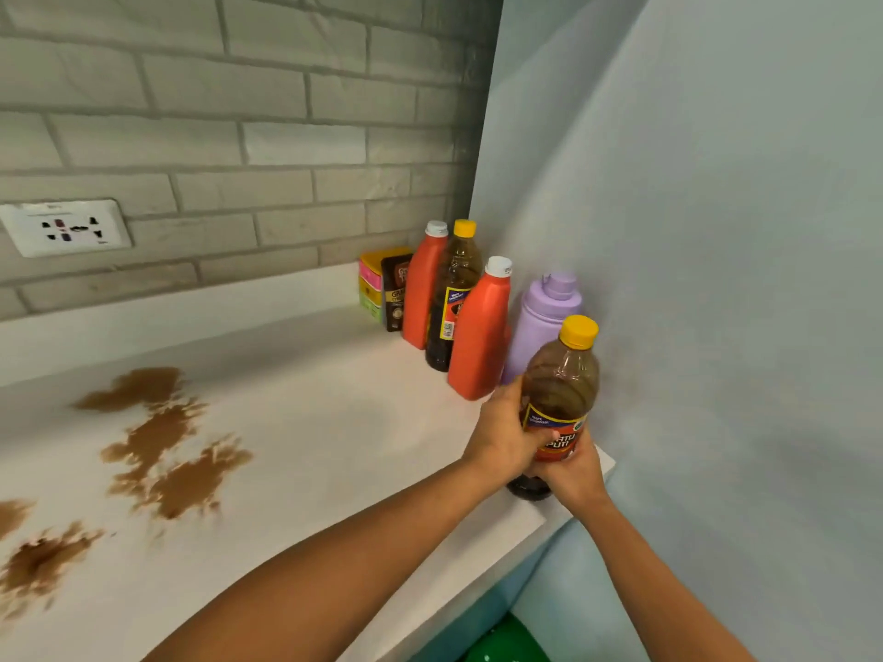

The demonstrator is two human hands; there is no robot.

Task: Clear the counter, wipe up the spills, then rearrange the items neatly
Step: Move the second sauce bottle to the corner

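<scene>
With our left hand [501,437] and right hand [571,470] both gripping the yellow-capped dark-sauce bottle [559,403] at the counter's [334,422] near-right corner, we risk tipping it off the edge.

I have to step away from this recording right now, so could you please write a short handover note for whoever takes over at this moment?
Left hand and right hand both grip a yellow-capped bottle of dark liquid at the counter's right end by the wall.
Lined along the wall behind it: lilac water bottle, two orange bottles, a second yellow-capped bottle, a brown packet and a yellow box.
Done: items gathered at the right end.
Left: brown spills remain unwiped; then rearrange neatly.
</scene>
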